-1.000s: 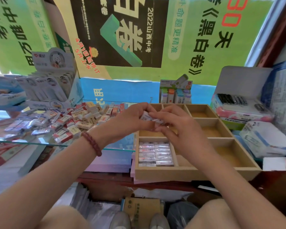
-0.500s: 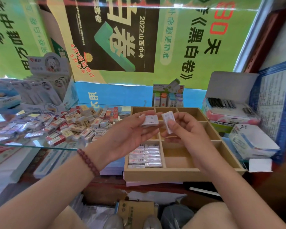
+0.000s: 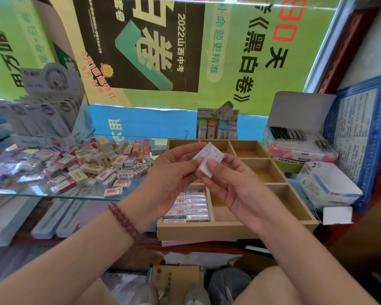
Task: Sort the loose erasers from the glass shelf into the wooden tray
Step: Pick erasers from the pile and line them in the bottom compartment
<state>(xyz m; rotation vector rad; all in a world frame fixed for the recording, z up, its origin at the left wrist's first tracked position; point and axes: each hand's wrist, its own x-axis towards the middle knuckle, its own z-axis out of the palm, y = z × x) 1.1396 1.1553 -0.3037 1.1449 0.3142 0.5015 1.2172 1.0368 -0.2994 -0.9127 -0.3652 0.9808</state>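
Grip. The left hand [image 3: 172, 175] and right hand [image 3: 238, 194] meet fingertip to fingertip and together pinch the white erasers [image 3: 208, 155], seemingly two wrapped pieces pressed face to face and slightly out of line. The thumb and curled fingers of each hand close on the edges only; the palms stay clear. The white erasers are held in the air above the middle compartments of the wooden tray [image 3: 229, 231], touching no part of it.

Setting. The near-left compartment already holds packed erasers [image 3: 190, 205] in neat rows; the other compartments that can be seen look bare. Many loose erasers [image 3: 97, 164] remain heaped on the glass shelf [image 3: 53, 195], so the sorting is judged far from finished.

Risks. An edge-only pinch on slick wrapping may let one piece slide off the other and drop into the wrong compartment or over the tray's front rim. The left forearm crosses just beside the shelf edge, where a few loose erasers lie close; a careless sweep could knock them off.

Pose. Both forearms rise from the lower corners and converge. The left wrist, with a bead bracelet [image 3: 124, 221], is slightly bent; the right palm faces up and leftward.
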